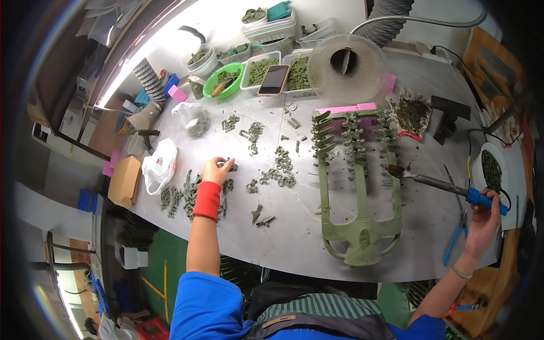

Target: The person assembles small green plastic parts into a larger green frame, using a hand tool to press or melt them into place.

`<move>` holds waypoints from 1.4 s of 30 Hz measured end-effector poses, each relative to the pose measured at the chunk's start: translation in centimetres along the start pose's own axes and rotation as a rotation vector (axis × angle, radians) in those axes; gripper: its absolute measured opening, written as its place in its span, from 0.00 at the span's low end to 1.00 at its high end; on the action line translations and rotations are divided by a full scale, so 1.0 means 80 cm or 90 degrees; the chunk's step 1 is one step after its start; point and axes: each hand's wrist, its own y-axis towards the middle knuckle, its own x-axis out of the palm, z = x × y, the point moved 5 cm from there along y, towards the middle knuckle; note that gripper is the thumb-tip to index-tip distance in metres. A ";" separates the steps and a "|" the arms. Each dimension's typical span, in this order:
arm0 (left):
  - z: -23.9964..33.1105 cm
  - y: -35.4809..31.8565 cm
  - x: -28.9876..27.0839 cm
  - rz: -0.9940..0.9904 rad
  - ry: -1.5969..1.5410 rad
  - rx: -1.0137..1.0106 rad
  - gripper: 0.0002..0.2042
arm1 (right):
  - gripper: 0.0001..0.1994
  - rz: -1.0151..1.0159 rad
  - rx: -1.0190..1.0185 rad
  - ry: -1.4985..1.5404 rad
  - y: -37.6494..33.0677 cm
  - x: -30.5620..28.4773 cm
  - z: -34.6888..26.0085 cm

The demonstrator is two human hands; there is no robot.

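My right hand (483, 224) is closed round the blue handle of a soldering iron (442, 184), held at the right. Its dark tip is by the right bar of a green wax-like frame (362, 218). The frame lies on the table, its three bars lined with small green parts (354, 136) toward the far end. My left hand (215, 171), below a red wristband (207, 199), reaches to the middle left of the table. Its fingers are bent together at a small grey-green piece (228, 165), partly hidden by them. A pile of similar pieces (190, 192) lies beside it.
More loose pieces (277, 169) are scattered mid-table. At the back stand a green bowl (237, 88), tubs of green parts (260, 72), a phone (274, 79) and a round translucent hood (323, 79). Blue-handled pliers (453, 245) lie at right, a plastic bag (160, 164) at left.
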 end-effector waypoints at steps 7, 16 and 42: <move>-0.016 -0.002 0.000 -0.082 -0.290 -0.049 0.10 | 0.11 -0.024 0.002 0.001 -0.004 0.002 -0.006; 0.001 -0.016 0.003 -0.210 -0.543 -0.077 0.12 | 0.10 -0.004 -0.008 -0.005 -0.008 0.007 -0.011; 0.396 -0.186 -0.031 -0.093 -0.421 0.602 0.07 | 0.09 -0.004 -0.057 -0.017 -0.006 0.012 -0.013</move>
